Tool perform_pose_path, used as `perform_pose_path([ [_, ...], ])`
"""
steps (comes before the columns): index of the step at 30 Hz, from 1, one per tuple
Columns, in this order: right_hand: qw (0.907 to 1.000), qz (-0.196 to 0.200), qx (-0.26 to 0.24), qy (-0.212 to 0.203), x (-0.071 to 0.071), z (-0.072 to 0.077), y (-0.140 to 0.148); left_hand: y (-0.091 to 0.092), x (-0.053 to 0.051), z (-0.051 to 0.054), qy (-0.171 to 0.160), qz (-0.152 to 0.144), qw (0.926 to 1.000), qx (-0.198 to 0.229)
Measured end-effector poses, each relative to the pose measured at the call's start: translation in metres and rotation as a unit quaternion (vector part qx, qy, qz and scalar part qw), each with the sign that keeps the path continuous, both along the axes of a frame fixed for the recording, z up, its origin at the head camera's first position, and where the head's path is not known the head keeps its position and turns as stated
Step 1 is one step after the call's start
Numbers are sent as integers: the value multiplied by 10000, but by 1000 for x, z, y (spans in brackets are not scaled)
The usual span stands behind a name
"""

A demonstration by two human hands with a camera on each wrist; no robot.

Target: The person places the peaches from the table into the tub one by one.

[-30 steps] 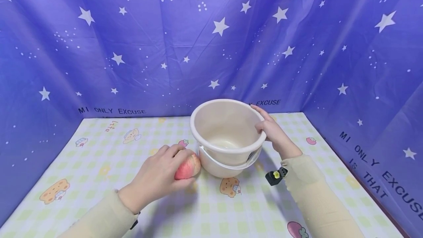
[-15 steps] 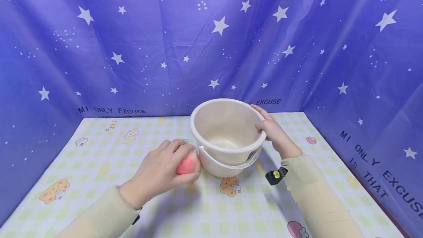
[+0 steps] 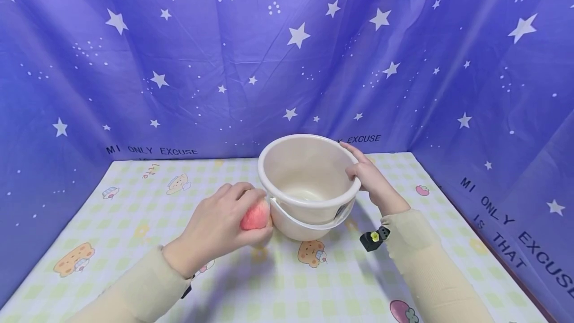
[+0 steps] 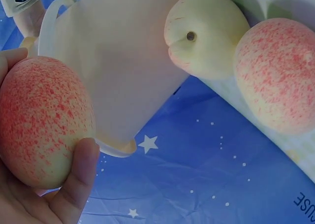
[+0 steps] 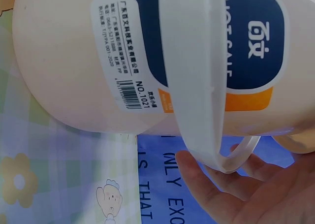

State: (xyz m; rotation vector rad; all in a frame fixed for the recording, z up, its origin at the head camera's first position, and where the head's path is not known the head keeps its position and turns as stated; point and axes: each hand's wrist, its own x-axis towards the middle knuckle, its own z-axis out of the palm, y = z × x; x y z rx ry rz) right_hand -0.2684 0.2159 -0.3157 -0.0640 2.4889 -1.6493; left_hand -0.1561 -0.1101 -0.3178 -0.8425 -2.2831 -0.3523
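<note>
My left hand [image 3: 219,223] grips a pink-speckled peach [image 3: 255,215] beside the left side of a cream plastic bucket [image 3: 309,218]. In the left wrist view, the thumb and fingers wrap that held peach [image 4: 47,120]. Two more peaches show there by the bucket: a pale one [image 4: 206,34] with a small dark hole and a speckled one [image 4: 280,74]. The head view does not show these two. On the other side, my right hand [image 3: 372,178] holds the bucket's rim, thumb inside and fingers outside. The bucket stands upright, and no contents show inside it.
The bucket's white handle [image 3: 291,219] hangs down its front. A printed label [image 5: 118,51] is on its side. Underneath lies a green-and-white checked tablecloth [image 3: 148,203]. A blue star-patterned curtain [image 3: 202,64] stands behind the table and along both sides.
My left hand has lifted slightly, moving the peach up and a little toward the bucket's side. The right hand and bucket have stayed in place.
</note>
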Motion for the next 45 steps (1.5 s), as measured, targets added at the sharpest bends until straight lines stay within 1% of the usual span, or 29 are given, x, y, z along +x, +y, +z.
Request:
perform_pose_path([
  [3,10000,12,-10,7,0,-1,0,0,-1,3,-34,10,10000,-67],
  [8,10000,32,-23,-1,-1,-1,1,0,0,11,-300,89,9993,-220],
  [10,10000,40,-23,2,0,-1,1,1,-1,14,-345,102,9990,-250],
  [16,10000,49,-31,21,0,0,0,1,-5,18,-178,75,9995,-266],
  [22,10000,49,-57,41,0,0,-1,1,-7,23,-197,37,9994,-273],
  [27,10000,48,-52,34,0,0,-1,1,-10,27,-90,-21,9996,-258],
  [39,9999,63,-61,64,-1,0,0,5,-18,36,214,-80,9997,16],
  [45,9999,67,-62,50,0,-1,0,9,-20,41,254,-59,9997,-34],
])
